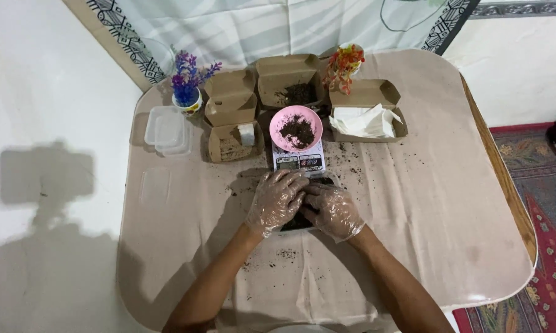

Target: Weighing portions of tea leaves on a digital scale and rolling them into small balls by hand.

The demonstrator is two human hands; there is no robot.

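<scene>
Both my hands wear clear plastic gloves and lie side by side over a shallow container of dark soil (301, 222) at the middle of the table. My left hand (275, 200) presses down on the soil with fingers spread. Fingers bent, my right hand (333, 211) rests on the container's right part. Just beyond them a pink bowl (282, 118) with a heap of soil stands on a small white kitchen scale (298, 163).
Brown cardboard boxes stand at the back: one with soil (290, 83), one with white paper (364, 117), an open one (230, 114). A purple plant pot (187, 86), a red-orange plant (344, 65) and clear lidded tubs (165, 129) stand nearby. Soil crumbs dot the beige tablecloth (426, 203); the table edge is at right.
</scene>
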